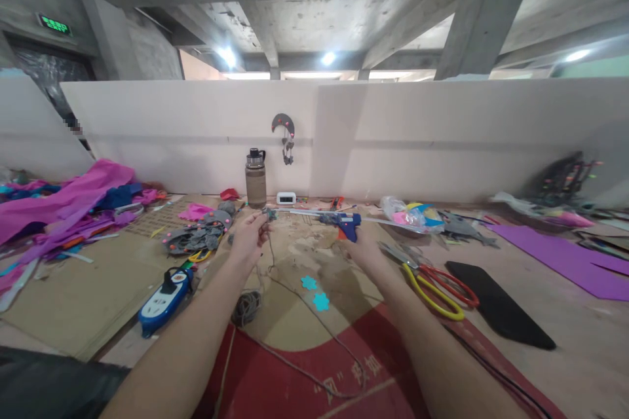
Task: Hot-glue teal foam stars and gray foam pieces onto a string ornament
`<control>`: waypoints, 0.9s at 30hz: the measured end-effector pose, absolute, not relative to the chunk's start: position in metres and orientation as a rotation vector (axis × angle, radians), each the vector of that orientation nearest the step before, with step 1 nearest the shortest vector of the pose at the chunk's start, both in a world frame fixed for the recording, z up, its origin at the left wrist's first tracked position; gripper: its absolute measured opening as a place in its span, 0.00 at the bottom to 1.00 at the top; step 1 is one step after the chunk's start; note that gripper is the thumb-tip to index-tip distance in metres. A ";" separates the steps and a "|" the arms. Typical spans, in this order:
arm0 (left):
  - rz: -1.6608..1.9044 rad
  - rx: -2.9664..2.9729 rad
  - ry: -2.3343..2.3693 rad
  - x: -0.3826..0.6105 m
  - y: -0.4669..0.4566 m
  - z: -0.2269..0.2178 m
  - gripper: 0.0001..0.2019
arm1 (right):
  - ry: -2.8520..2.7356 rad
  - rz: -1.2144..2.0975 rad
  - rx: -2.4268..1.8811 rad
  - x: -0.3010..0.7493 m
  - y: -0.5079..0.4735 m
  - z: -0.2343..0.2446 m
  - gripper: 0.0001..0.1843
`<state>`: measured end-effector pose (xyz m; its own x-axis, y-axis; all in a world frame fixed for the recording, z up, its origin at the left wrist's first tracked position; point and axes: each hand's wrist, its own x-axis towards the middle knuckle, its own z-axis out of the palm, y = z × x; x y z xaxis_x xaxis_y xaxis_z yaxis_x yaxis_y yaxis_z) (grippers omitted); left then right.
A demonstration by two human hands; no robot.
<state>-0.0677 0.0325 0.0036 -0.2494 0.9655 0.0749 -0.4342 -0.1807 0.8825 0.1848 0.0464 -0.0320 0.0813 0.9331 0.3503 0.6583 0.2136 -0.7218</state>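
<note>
My right hand [360, 243] is wrapped round the handle of a blue hot glue gun [350, 225], its nozzle pointing left. In a pinch, my left hand [249, 239] holds a small dark grey piece [271, 215], whose exact shape I cannot make out. Grey cord [273, 255] hangs below my left fingers and trails across the board. A loose ball of this cord [246, 307] lies by my left forearm. Between my forearms are two turquoise flower-shaped cutouts [321, 302], flat on the brown and red cardboard [285, 334].
At left are a blue-white power strip [164, 301], grey felt pieces [196, 236] and pink-purple scraps [73, 203]. A bottle [255, 184] stands at the back. Scissors [437, 291], a black phone-like slab [498, 304] and a purple sheet [570, 255] lie right.
</note>
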 end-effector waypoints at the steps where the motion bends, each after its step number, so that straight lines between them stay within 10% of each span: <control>1: 1.656 0.817 0.954 -0.067 0.033 0.002 0.11 | -1.646 0.472 -1.479 0.177 0.041 -0.026 0.10; 7: 1.615 0.823 1.034 -0.065 0.035 -0.005 0.12 | -1.610 0.872 -0.947 0.139 0.003 -0.006 0.14; 27: 1.526 0.947 1.112 -0.047 0.022 0.003 0.16 | -1.896 0.396 -1.148 0.137 -0.007 -0.007 0.10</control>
<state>-0.0472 0.0222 0.0028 -0.2105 0.9768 0.0398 -0.2611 -0.0954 0.9606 0.1367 -0.0069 -0.0070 -0.2058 0.8364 0.5081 0.5632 0.5258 -0.6375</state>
